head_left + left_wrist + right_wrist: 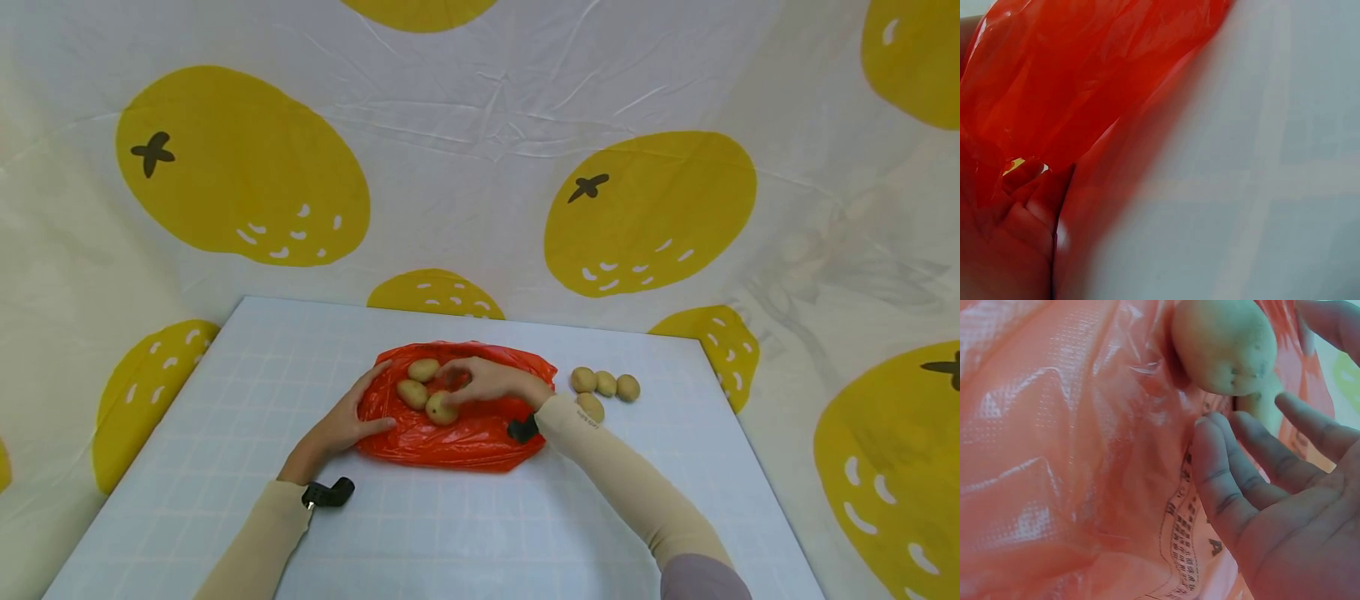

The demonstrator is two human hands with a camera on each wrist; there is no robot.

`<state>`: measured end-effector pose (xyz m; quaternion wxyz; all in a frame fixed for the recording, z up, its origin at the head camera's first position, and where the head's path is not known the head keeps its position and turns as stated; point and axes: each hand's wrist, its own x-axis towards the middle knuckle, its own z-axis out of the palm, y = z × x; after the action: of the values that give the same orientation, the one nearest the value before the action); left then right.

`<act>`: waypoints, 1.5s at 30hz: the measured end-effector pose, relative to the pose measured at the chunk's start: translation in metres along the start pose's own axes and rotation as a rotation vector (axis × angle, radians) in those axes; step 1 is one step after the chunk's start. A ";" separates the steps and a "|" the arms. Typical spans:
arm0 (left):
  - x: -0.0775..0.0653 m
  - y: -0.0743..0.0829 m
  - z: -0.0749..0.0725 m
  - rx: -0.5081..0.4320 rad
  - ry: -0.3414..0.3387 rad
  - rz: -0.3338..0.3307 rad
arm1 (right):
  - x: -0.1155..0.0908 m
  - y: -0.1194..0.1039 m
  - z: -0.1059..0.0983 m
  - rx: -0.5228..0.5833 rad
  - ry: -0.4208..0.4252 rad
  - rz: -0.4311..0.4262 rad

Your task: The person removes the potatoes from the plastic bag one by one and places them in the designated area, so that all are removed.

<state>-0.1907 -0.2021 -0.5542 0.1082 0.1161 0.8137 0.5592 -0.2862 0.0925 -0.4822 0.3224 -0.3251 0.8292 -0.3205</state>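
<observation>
A red plastic bag [480, 437] lies flat on the table, with three potatoes on it: one at the back [423, 370], a middle potato [412, 394] and a nearer potato [442, 409]. My left hand [345, 423] rests at the bag's left edge, thumb and fingers spread wide. In the left wrist view, red plastic [1079, 81] covers part of that palm. Over the bag, my right hand [489, 381] reaches beside the potatoes. The right wrist view shows its fingers [1216, 469] loosely bent and spread near a potato [1225, 347], nothing gripped.
Right of the bag sit several loose potatoes: a row with one in its middle [606, 383], and a nearer one [591, 407] beside my right sleeve. The pale checked table [450, 533] ends at the back against a hanging cloth [465, 192] printed with yellow fruit.
</observation>
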 end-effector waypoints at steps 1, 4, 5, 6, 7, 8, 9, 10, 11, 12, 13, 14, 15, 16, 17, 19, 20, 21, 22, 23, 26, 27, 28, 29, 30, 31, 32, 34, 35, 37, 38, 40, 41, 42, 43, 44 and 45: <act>0.000 0.000 0.000 0.000 0.001 -0.001 | 0.001 0.000 0.001 0.003 -0.003 -0.002; 0.000 0.000 0.000 0.004 0.004 0.003 | 0.002 0.001 0.003 0.009 -0.005 -0.003; 0.000 0.000 0.000 0.004 0.005 0.004 | 0.002 0.001 0.004 0.012 -0.006 -0.004; 0.000 0.000 0.000 0.003 0.005 0.004 | 0.002 0.001 0.004 0.009 -0.008 -0.007; 0.000 0.000 0.000 0.004 0.005 0.003 | 0.003 0.001 0.005 0.005 -0.009 -0.011; 0.000 -0.001 0.000 0.005 0.004 0.002 | 0.003 0.001 0.005 -0.001 -0.010 -0.016; 0.000 -0.001 0.000 0.003 0.004 0.001 | 0.003 0.001 0.006 -0.005 -0.013 -0.020; 0.000 -0.001 0.000 0.002 0.004 -0.001 | 0.003 0.001 0.006 -0.008 -0.018 -0.024; 0.000 -0.001 0.000 0.001 0.003 -0.004 | 0.003 0.001 0.007 -0.010 -0.023 -0.027; -0.001 -0.001 0.000 0.001 0.001 -0.006 | 0.003 0.002 0.007 -0.008 -0.027 -0.029; -0.001 -0.001 0.000 0.001 0.000 -0.007 | 0.004 0.002 0.008 -0.004 -0.031 -0.029; -0.001 -0.001 0.000 0.002 0.000 -0.009 | 0.003 0.002 0.008 0.002 -0.034 -0.030; -0.001 -0.001 0.000 0.001 0.000 -0.010 | 0.003 0.002 0.009 0.009 -0.037 -0.028; -0.001 0.000 0.000 0.000 -0.001 -0.011 | 0.003 0.003 0.009 0.014 -0.039 -0.028; -0.001 0.000 0.000 -0.001 -0.002 -0.011 | 0.003 0.003 0.009 0.017 -0.040 -0.026; -0.001 0.000 -0.001 -0.003 -0.004 -0.009 | 0.003 0.003 0.009 0.019 -0.040 -0.022; -0.001 0.000 -0.001 -0.005 -0.006 -0.009 | 0.003 0.003 0.010 0.016 -0.040 -0.021; 0.000 0.000 -0.001 -0.008 -0.008 -0.009 | 0.003 0.003 0.010 0.013 -0.039 -0.020; 0.000 0.000 -0.001 -0.009 -0.010 -0.008 | 0.003 0.003 0.010 0.009 -0.039 -0.020; 0.000 0.000 -0.001 -0.011 -0.011 -0.008 | 0.003 0.003 0.010 0.005 -0.038 -0.018; 0.001 -0.001 -0.001 -0.012 -0.013 -0.003 | 0.002 0.003 0.010 0.002 -0.036 -0.020; 0.001 -0.001 -0.002 -0.014 -0.012 0.000 | 0.003 0.003 0.010 0.002 -0.036 -0.021; 0.001 -0.002 -0.002 -0.013 -0.013 0.002 | 0.002 0.002 0.010 0.001 -0.034 -0.021; 0.001 -0.002 -0.002 -0.013 -0.013 0.000 | 0.002 0.002 0.010 -0.001 -0.033 -0.021; 0.001 -0.002 -0.002 -0.010 -0.012 -0.002 | 0.002 0.002 0.010 -0.003 -0.030 -0.023; 0.001 -0.001 -0.002 -0.008 -0.011 -0.004 | 0.002 0.002 0.011 -0.004 -0.028 -0.024; 0.001 -0.001 -0.002 -0.003 -0.011 -0.006 | 0.002 0.002 0.011 -0.006 -0.025 -0.025; 0.000 0.000 -0.002 0.002 -0.010 -0.011 | 0.002 0.002 0.011 -0.009 -0.020 -0.028; 0.000 0.001 -0.002 0.004 -0.009 -0.012 | 0.002 0.003 0.011 -0.010 -0.019 -0.030; 0.000 0.002 -0.002 0.005 -0.007 -0.006 | 0.003 0.004 0.011 -0.008 -0.017 -0.033; 0.000 0.002 -0.002 0.003 -0.006 -0.004 | 0.003 0.004 0.011 -0.009 -0.017 -0.033; 0.000 0.002 -0.002 0.000 -0.005 0.002 | 0.003 0.004 0.011 -0.009 -0.016 -0.035; 0.000 0.002 -0.002 -0.001 -0.005 0.004 | 0.002 0.004 0.011 -0.007 -0.016 -0.035; 0.000 0.002 -0.002 -0.002 -0.005 0.004 | 0.002 0.004 0.011 -0.005 -0.016 -0.035; 0.000 0.002 -0.002 -0.003 -0.005 0.003 | 0.002 0.004 0.011 -0.003 -0.016 -0.036; 0.000 0.002 -0.002 -0.001 -0.006 0.001 | 0.001 0.004 0.011 0.001 -0.016 -0.035; 0.000 0.002 -0.001 -0.001 -0.008 0.000 | 0.001 0.004 0.011 0.005 -0.016 -0.034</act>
<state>-0.1908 -0.2026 -0.5515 0.1114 0.1185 0.8128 0.5593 -0.2796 0.0902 -0.4921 0.3244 -0.3410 0.8202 -0.3252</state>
